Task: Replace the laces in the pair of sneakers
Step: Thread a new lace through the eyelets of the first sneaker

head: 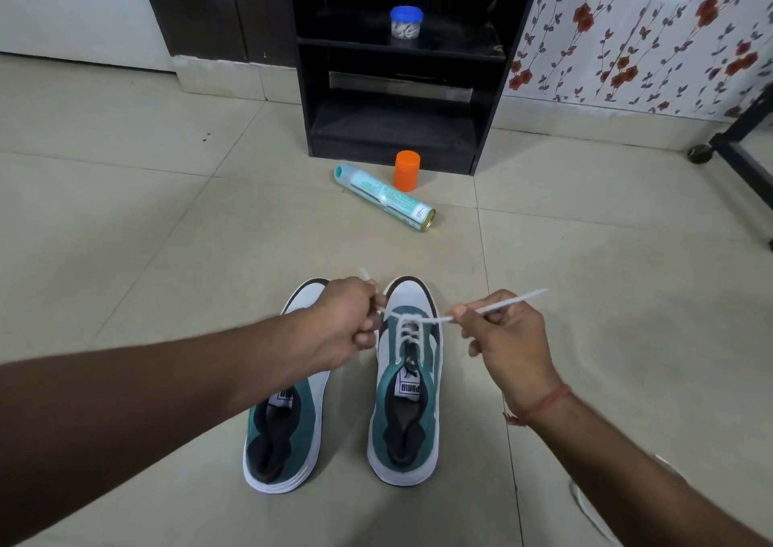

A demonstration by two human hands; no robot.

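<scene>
A: Where are your hands?

B: Your left hand (349, 325) grips one end of the white lace (408, 320); your right hand (504, 329) pinches the other end, drawn out sideways.

A: And the sneakers?

B: Side by side on the tiled floor (167, 233). The right sneaker (408, 383) has the lace through its front eyelets. Your left forearm crosses the left sneaker (288, 421). Beyond lie a spray can (385, 197), an orange cap (407, 170) and a black shelf (401, 86).
</scene>
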